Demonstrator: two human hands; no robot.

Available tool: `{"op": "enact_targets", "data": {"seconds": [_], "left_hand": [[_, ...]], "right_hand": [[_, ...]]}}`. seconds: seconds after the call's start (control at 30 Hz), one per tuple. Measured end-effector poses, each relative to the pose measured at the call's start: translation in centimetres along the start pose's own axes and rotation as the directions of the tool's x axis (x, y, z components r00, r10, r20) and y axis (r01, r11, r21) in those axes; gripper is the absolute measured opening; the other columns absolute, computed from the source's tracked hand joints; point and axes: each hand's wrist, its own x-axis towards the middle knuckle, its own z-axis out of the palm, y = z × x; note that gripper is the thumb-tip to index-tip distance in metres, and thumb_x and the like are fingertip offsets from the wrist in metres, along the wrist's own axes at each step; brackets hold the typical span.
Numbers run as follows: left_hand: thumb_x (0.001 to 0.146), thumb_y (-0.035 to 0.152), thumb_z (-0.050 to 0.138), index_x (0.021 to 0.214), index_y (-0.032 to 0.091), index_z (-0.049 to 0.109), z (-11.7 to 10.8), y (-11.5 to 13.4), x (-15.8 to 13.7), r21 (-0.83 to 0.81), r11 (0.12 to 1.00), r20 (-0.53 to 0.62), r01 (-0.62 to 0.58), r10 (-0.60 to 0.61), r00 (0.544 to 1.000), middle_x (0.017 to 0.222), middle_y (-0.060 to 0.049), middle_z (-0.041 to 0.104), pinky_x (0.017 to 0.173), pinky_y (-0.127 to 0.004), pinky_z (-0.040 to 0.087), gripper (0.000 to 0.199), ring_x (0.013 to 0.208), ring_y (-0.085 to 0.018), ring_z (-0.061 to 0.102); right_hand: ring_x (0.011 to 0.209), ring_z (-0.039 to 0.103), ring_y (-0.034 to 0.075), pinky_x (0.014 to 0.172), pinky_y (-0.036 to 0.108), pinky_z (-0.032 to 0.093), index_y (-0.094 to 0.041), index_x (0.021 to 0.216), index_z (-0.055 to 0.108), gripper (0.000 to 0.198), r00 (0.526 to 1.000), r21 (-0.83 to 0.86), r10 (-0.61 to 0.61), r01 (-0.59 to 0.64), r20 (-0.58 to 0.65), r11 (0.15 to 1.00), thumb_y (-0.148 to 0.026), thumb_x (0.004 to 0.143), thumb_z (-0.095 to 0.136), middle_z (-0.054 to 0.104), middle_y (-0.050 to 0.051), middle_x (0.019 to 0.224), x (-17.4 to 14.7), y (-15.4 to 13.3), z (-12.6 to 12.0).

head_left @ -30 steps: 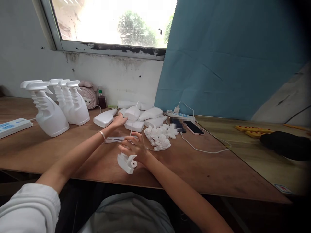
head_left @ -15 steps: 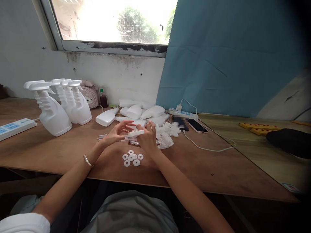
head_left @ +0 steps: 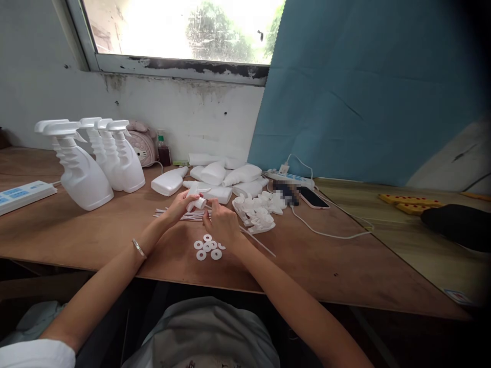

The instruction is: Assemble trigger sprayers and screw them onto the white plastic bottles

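Note:
My left hand (head_left: pixel 179 208) is closed around a white trigger spray head (head_left: pixel 197 202), its cap end facing right. Close beside it, my right hand (head_left: pixel 225 225) pinches a thin white dip tube (head_left: pixel 261 244), which slants out behind the hand to the lower right. The tube's front end is near the cap's opening; whether it is inside, I cannot tell. Several white ring washers (head_left: pixel 207 247) lie on the table below the hands, one partly covered by my right hand. Behind the hands are more loose tubes (head_left: pixel 163 211) and a pile of spray heads (head_left: pixel 256 210).
Assembled spray bottles (head_left: pixel 86 176) stand at the left near a power strip (head_left: pixel 26 197). Several white bottles (head_left: pixel 213 173) lie at the back. A phone (head_left: pixel 313 198), a white cable (head_left: pixel 326 235) and another power strip (head_left: pixel 293 179) are at the right.
My left hand has turned the spray head so its cap faces right. My right hand has shifted slightly down and now holds a tube sticking out to the lower right.

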Motion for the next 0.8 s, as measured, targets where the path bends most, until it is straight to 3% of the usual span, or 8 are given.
{"op": "enact_targets", "data": {"seconds": [0.1,0.3,0.57,0.8], "left_hand": [[0.067,0.034,0.065,0.084,0.013,0.057,0.0,-0.3,-0.2,-0.002,0.999,0.021,0.045,-0.045,0.999,0.064,0.000,0.055,0.048,-0.021,0.037,0.028,0.053,-0.010,0.049],[0.057,0.030,0.077,0.088,0.014,0.054,0.3,-0.3,-0.8,0.104,0.994,0.080,0.015,-0.024,0.997,0.076,-0.002,0.061,0.061,-0.027,0.049,0.042,0.066,-0.014,0.058],[0.055,0.026,0.079,0.097,0.017,0.048,-0.2,-0.3,-0.7,0.129,0.990,0.160,0.058,-0.078,0.984,0.075,-0.002,0.062,0.050,-0.024,0.047,0.053,0.057,-0.013,0.058],[0.059,0.029,0.076,0.096,0.018,0.047,-0.2,0.1,-1.0,0.155,0.987,0.202,0.050,-0.081,0.976,0.067,0.000,0.060,0.045,-0.021,0.043,0.048,0.053,-0.012,0.056]], "right_hand": [[0.070,0.063,0.017,0.053,0.022,0.037,-0.015,0.091,0.051,0.019,0.999,0.011,-0.034,0.033,0.024,0.999,-0.025,0.089,0.036,0.066,0.007,0.077,-0.1,0.1,0.3],[0.073,0.063,0.017,0.054,0.022,0.036,-0.017,0.086,0.054,0.025,0.997,0.017,-0.057,0.056,0.046,0.998,-0.029,0.093,0.034,0.067,0.006,0.079,-0.2,0.5,0.9],[0.073,0.062,0.016,0.054,0.022,0.033,-0.018,0.084,0.061,0.029,0.995,0.090,-0.075,0.069,0.062,0.994,-0.032,0.092,0.037,0.066,0.005,0.078,-0.1,0.7,0.6],[0.063,0.060,0.014,0.055,0.023,0.033,-0.016,0.077,0.066,0.028,0.994,0.246,-0.077,0.056,0.076,0.968,-0.025,0.089,0.042,0.067,0.004,0.074,-0.1,0.5,0.5]]}}
